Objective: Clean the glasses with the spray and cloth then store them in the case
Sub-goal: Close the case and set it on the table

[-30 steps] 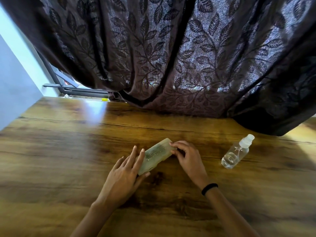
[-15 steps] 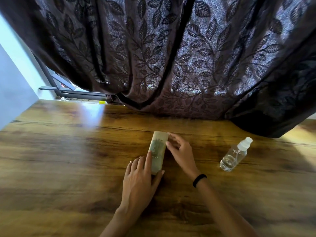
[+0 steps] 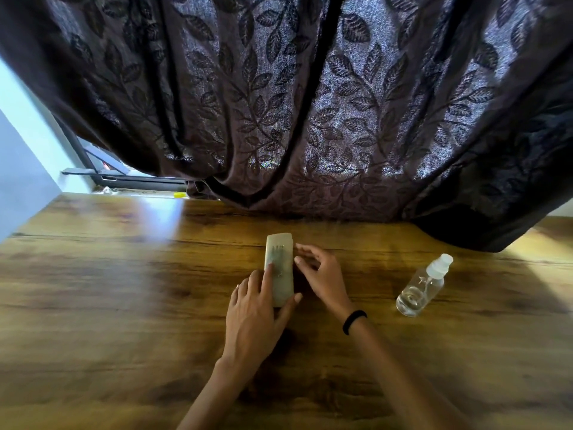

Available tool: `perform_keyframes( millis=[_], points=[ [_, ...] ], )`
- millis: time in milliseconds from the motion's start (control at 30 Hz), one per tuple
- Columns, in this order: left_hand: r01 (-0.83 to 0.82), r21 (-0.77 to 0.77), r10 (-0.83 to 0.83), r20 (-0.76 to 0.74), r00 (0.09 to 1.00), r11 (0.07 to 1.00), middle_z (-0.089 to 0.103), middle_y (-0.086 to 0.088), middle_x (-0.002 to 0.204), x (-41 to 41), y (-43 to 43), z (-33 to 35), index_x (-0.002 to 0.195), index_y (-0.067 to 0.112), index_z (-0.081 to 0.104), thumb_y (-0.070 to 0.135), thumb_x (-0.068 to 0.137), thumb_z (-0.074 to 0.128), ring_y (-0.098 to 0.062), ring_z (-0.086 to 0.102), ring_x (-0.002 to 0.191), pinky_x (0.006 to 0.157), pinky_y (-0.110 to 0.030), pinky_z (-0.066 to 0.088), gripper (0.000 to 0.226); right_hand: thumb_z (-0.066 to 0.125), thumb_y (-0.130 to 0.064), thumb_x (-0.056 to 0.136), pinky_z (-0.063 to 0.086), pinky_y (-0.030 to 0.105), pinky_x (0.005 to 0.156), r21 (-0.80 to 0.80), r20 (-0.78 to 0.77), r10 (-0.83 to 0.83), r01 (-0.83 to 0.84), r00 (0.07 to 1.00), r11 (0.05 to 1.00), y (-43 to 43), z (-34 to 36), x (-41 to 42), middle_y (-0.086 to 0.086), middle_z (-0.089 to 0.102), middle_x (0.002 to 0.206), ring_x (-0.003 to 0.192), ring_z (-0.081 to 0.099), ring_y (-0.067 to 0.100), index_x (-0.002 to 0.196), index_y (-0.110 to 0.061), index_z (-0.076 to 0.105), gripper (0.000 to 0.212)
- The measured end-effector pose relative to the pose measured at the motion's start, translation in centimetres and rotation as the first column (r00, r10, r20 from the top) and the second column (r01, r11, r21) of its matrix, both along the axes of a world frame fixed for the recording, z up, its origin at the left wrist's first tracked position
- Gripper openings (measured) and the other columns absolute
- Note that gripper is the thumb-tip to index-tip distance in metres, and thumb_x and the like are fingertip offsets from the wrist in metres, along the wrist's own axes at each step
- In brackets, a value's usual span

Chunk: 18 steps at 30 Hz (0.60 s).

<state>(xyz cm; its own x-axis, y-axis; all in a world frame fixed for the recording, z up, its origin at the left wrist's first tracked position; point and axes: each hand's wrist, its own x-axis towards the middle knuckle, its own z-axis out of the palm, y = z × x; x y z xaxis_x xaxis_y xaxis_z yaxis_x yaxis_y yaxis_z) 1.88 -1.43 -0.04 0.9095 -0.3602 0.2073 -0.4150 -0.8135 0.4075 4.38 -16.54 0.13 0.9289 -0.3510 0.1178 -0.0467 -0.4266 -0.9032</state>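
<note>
Here, on the wooden table, the closed glasses case lies with its long axis pointing straight away from me, my left hand pressed flat on its near end and my right hand loosely curled, empty, just beside its right edge.

Head-worn, forward-down over table, seemingly close.

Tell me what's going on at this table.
A person works at a wooden table. The left hand rests straight fingers on the near end of a closed, pale, translucent oblong case. The right hand hovers at the case's right edge, fingers relaxed. A clear plastic spray bottle with a white cap sits untouched to the right. No glasses or cloth are in view.
</note>
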Motion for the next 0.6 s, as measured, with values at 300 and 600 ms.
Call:
perform_keyframes(
  millis=[300, 600],
  points=[
    [0.017, -0.020, -0.017, -0.006, 1.000, 1.000, 0.033, -0.004, 0.147, 0.1, 0.1, 0.9, 0.143, 0.023, 0.018, 0.076, 0.077, 0.010, -0.021, 0.034, 0.132, 0.108, -0.041, 0.035, 0.085, 0.059, -0.015, 0.087, 0.053, 0.029, 0.089, 0.069, 0.055, -0.029, 0.025, 0.998, 0.997, -0.9, 2.6, -3.3, 0.000, 0.065, 0.113, 0.099, 0.061, 0.006, 0.112, -0.019, 0.060, 0.025],
    [0.411, -0.088, -0.413, -0.005, 0.911, 0.907, 0.027, -0.001, 0.150, -1.9, -7.0, 5.5, 0.140, 0.023, 0.025, 0.050, 0.092, 0.035, -0.018, 0.027, 0.136, 0.111, -0.039, 0.031, 0.056, 0.062, -0.008, 0.084, 0.053, 0.022, 0.071, -0.022, 0.395, -0.290, 0.324, 0.872, 0.946, -5.2, 8.7, -8.7, -0.001, 0.068, 0.093, 0.080, 0.063, 0.006, 0.100, -0.017, 0.063, 0.018]
  ],
)
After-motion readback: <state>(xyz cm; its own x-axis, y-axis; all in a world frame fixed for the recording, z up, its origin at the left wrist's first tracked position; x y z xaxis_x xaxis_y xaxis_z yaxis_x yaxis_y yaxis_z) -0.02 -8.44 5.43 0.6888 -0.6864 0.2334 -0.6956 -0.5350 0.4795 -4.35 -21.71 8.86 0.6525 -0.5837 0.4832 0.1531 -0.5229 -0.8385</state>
